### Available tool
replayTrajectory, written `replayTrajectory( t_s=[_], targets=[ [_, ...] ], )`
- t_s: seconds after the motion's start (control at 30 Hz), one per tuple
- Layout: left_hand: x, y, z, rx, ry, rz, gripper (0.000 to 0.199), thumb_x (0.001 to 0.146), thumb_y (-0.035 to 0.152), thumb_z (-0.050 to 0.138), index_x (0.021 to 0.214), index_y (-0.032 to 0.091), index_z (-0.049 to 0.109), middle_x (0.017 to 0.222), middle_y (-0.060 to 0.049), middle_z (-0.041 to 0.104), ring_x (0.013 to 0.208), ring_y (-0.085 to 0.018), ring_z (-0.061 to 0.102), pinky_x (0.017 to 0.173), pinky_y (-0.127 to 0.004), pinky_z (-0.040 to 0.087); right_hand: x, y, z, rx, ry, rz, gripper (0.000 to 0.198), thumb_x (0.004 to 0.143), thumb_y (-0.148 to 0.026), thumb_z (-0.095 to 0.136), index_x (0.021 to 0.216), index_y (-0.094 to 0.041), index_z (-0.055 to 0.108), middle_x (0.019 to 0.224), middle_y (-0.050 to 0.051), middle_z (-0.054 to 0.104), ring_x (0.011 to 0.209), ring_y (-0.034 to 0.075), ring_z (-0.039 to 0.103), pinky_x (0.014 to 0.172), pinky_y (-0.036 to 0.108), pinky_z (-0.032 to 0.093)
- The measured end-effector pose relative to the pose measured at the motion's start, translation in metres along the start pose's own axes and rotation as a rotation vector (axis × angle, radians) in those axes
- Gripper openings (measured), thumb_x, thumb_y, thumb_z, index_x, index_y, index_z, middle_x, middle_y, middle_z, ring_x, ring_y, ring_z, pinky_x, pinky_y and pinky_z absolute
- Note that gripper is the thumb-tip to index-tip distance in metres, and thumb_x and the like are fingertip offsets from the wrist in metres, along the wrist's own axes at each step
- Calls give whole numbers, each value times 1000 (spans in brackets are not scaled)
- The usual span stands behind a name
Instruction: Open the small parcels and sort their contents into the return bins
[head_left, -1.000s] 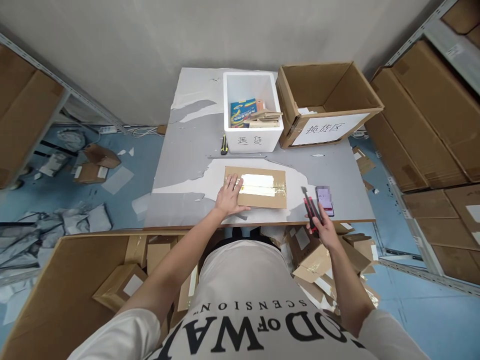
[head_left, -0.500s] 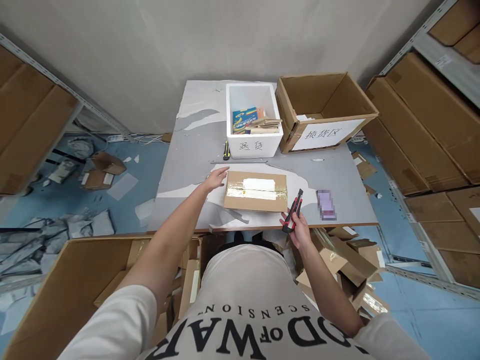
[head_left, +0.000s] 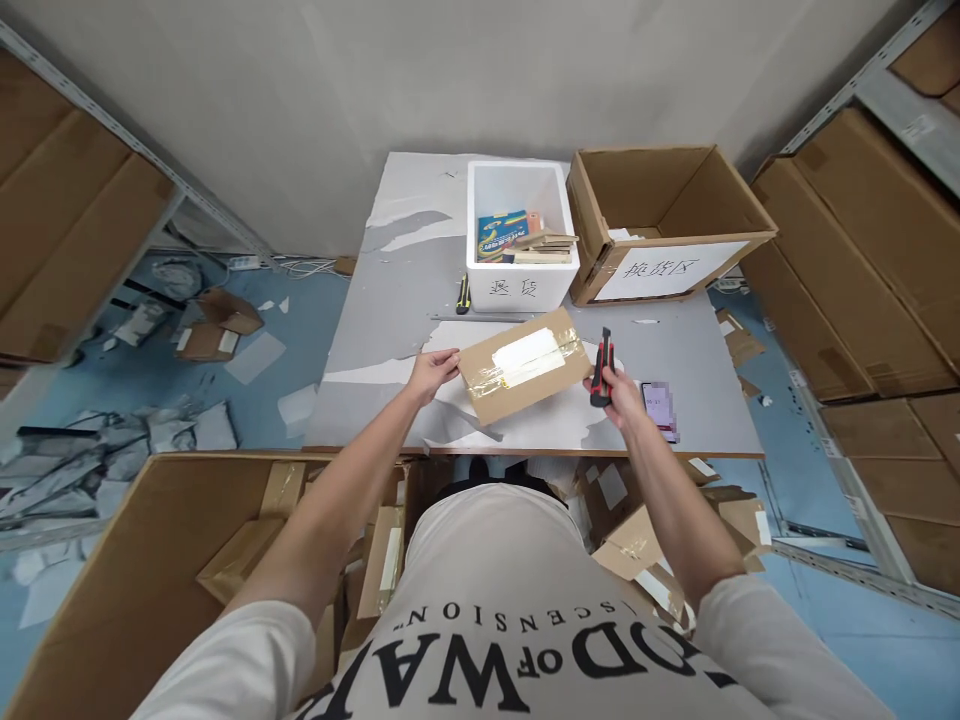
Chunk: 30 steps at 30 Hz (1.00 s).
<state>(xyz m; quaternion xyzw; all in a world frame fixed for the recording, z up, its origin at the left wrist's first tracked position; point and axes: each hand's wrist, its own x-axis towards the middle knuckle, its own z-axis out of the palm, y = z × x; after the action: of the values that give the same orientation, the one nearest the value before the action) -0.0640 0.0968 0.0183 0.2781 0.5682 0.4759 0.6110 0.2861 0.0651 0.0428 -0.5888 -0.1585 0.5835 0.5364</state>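
Several fingers of left hand (head_left: 433, 374) pinch taped carton (head_left: 525, 366) at one end; fingers of right hand (head_left: 621, 396) curled round red-black cutter (head_left: 602, 372), carton contact unclear. Carton askew, nearside of white foam box (head_left: 521, 290); phone (head_left: 658, 410) nearside and right of box.

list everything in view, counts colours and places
table: 1, grey-white, centre
bin: 1, white, table back
books: several, mixed, in bin
open box: 1, brown, beside bin
carton: 1, brown, table front
red cutter: 1, red-black, beside carton
yellow cutter: 1, yellow-black, beside bin
phone: 1, purple screen, table right
racks: 2, grey, both sides
boxes: many, brown, racks and floor
bags: several, grey, floor left
papers: several, white, floor
wall: 1, grey, behind
floor: 1, blue, below
left hand: 1, bare, holding carton's left end
right hand: 1, bare, holding red cutter
shirt: 1, white, bottom
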Motion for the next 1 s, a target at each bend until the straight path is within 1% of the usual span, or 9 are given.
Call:
replayTrajectory(
  t_s=[0.13,0.23,0.3,0.4,0.53,0.67,0.77,0.9,1.0],
  targets=[
    [-39,-28,15,-164,234,-35,24,68,19,81,89,13,72,93,-6,73,94,-16,68,97,-36,52,42,-49,31,-167,-108,13,14,91,-12,48,83,-16,59,67,0,67,59,10,64,65,26,61],
    [-66,-47,30,-286,404,-76,17,71,13,77,87,13,71,98,-7,73,95,-15,68,96,-33,53,65,-71,58,-336,-199,50,15,91,-9,47,82,-14,58,59,-1,62,51,9,59,59,26,59],
    [-82,-57,39,-348,456,-119,15,72,9,76,86,12,71,95,-7,73,92,-14,69,94,-31,54,78,-78,75,-465,-238,67,14,90,-7,48,81,-13,57,56,-1,60,48,9,57,56,26,58],
    [-101,-68,50,-416,490,-198,12,74,5,73,83,12,70,88,-6,73,83,-11,69,91,-26,55,95,-79,94,-620,-255,101,10,88,-7,52,81,-12,58,55,0,60,48,11,57,54,27,57],
    [-114,-76,61,-445,481,-265,10,73,5,74,79,12,70,83,-5,73,76,-9,69,86,-24,56,113,-69,107,-694,-251,110,8,85,-8,58,78,-12,57,51,0,58,45,12,55,50,27,54],
    [-114,-78,61,-397,447,-228,12,69,8,77,79,12,71,81,-4,73,71,-9,67,82,-24,56,122,-55,108,-711,-271,83,10,83,-8,60,77,-13,55,51,-1,58,45,12,54,48,25,50],
    [-112,-76,54,-277,392,-211,17,65,16,81,80,12,73,80,-4,73,69,-9,66,77,-24,55,122,-48,104,-691,-299,50,9,82,-10,61,77,-15,55,54,-1,58,48,12,55,50,25,50],
    [-110,-70,43,-35,315,-215,32,59,31,83,83,12,73,79,-6,73,69,-13,66,64,-23,51,119,-40,96,-652,-314,-18,10,79,-17,65,82,-17,56,58,-2,57,51,11,54,50,24,47],
    [-108,-65,39,123,277,-227,42,58,39,83,88,12,72,82,-9,73,67,-15,65,54,-23,46,110,-33,83,-586,-269,-137,14,79,-26,65,86,-19,55,65,-3,57,56,10,55,53,23,47]
  ],
)
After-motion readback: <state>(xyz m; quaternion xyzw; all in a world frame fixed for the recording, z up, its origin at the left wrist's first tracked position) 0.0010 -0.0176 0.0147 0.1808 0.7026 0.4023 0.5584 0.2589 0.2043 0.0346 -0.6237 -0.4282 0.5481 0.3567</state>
